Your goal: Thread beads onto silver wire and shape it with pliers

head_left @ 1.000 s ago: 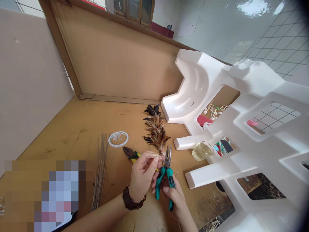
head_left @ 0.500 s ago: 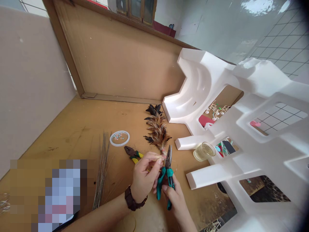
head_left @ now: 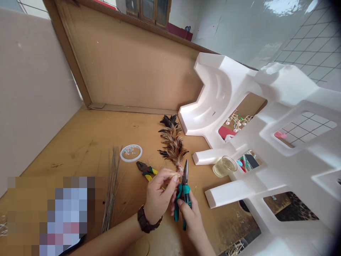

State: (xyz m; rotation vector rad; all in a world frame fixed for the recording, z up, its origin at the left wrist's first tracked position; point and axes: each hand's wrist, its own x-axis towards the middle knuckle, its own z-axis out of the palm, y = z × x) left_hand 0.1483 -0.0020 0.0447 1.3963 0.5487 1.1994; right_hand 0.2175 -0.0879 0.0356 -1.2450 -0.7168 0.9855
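Note:
My left hand [head_left: 159,188], with a dark watch on its wrist, pinches a thin pale strand [head_left: 174,176] just below a bundle of brown and black feathers [head_left: 172,139]. The feathers lie pointing away from me, with a reddish band at their near end. My right hand [head_left: 194,215] is wrapped round teal-handled needle-nose pliers [head_left: 185,190]. Their jaws point up and look closed, beside the bundle's bound end; whether they grip anything there I cannot tell. A second pair of pliers [head_left: 143,167], with yellow and green handles, lies just left of my left hand.
Left of the pliers are a shallow round lid [head_left: 121,153] with small beads and a bunch of thin wires [head_left: 109,199]. At right, a glass of yellowish liquid [head_left: 224,167] stands by a large white foam piece [head_left: 231,192]. A cardboard wall [head_left: 138,64] rises behind; a phone [head_left: 71,202] is blurred out.
The pliers' handles have been squeezed closer together and the jaws have come together. My left hand keeps its pinch in nearly the same place. The view has shifted slightly.

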